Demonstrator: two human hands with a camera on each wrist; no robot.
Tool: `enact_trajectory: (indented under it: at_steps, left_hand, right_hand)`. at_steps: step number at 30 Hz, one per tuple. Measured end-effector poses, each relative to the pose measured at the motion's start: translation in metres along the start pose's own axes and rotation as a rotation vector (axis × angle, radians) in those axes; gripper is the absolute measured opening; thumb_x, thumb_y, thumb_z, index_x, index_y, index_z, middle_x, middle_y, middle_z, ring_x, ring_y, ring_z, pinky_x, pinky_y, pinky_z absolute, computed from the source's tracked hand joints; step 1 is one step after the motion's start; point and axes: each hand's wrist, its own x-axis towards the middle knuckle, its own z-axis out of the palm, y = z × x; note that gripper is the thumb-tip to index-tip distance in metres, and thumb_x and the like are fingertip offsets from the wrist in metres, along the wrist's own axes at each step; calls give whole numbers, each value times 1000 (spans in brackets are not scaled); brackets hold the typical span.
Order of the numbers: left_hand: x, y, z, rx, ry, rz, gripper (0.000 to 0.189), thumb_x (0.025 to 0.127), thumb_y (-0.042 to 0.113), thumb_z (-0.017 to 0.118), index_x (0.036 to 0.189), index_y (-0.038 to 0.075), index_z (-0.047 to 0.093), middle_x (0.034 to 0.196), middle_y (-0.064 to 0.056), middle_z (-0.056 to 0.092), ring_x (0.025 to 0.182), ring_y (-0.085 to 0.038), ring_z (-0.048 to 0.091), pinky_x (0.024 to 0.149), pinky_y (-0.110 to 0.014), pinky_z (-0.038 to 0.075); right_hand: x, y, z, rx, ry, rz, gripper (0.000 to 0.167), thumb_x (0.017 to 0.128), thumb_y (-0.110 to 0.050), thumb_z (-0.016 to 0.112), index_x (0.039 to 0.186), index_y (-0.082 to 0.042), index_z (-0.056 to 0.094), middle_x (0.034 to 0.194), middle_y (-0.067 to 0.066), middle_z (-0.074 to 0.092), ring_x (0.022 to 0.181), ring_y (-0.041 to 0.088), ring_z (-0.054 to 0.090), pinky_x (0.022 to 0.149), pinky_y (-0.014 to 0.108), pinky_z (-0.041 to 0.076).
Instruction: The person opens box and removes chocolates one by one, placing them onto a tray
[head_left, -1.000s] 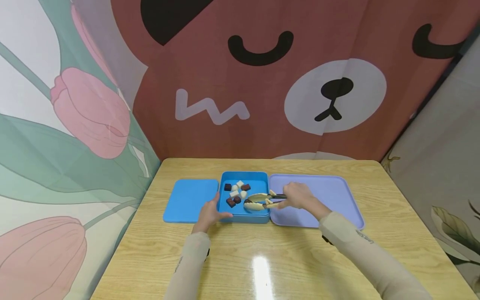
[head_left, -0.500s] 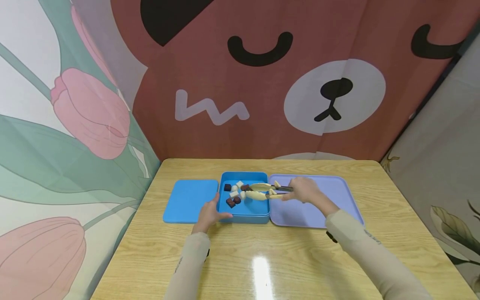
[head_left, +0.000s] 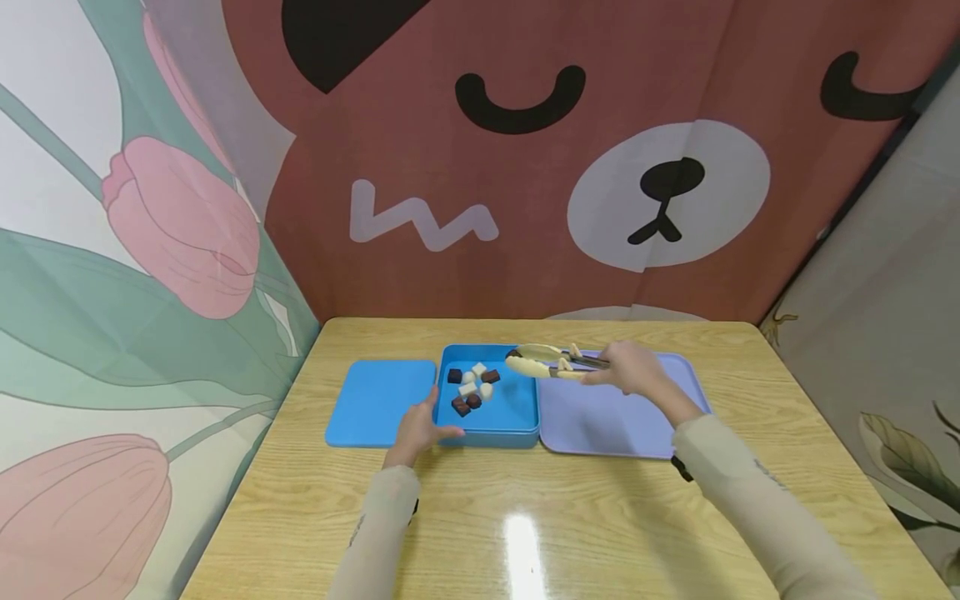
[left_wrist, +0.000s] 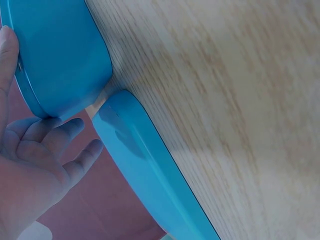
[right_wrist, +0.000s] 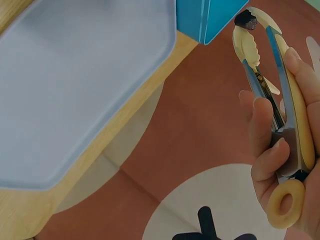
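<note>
My right hand [head_left: 633,368] grips a pair of tongs [right_wrist: 295,115] with cream scalloped tips and metal arms. Between the tips is a dark brown chocolate [right_wrist: 245,20], raised above the right back part of the blue box [head_left: 517,412]. Inside the box lie several white and brown chocolates [head_left: 468,389], grouped on its left side. My left hand [head_left: 415,429] touches the box's front left corner, thumb along the front and forefinger along the left side. Its other fingers are spread loosely in the left wrist view.
A flat blue lid [head_left: 381,402] lies left of the box. On the right, a lilac tray [head_left: 600,425] sits against the box, partly under my right arm. All stand on a wooden table [head_left: 450,525] with a patterned curtain [head_left: 420,275] behind it.
The tongs have lifted the dark chocolate from the box's front right area, moving up, back and slightly right. My left hand stays at the corner.
</note>
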Motion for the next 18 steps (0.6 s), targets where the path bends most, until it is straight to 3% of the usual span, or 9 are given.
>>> enact_trajectory:
  at_steps: [4,7,10,18]
  left_hand:
    - [0,0,0,-12,-2,-1,103,65,43,76,141,-1,21,71,-11,56,77,-25,56,69,-37,46]
    - [-1,0,1,-22,4,4,102,65,42,76,141,-1,22,97,-22,59,94,-33,55,77,-41,46]
    - [-2,0,0,-27,12,11,101,66,41,76,140,-2,23,117,-26,52,105,-37,50,82,-44,45]
    - [-2,0,0,-29,7,10,101,66,41,76,141,-1,22,113,-25,54,103,-37,51,80,-44,45]
  right_hand:
    - [-4,7,-4,-8,20,6,40,75,-51,65,61,-14,59,45,-1,49,38,14,50,38,24,35]
    - [-7,12,-6,-12,37,7,42,75,-51,64,58,-14,55,45,-1,48,38,15,50,37,24,33]
    - [-9,16,-6,-22,53,13,43,74,-52,65,57,-14,53,44,-1,47,37,14,49,37,24,33]
    - [-13,28,-3,-70,66,75,45,74,-53,64,54,-15,51,42,-1,47,36,12,46,36,23,29]
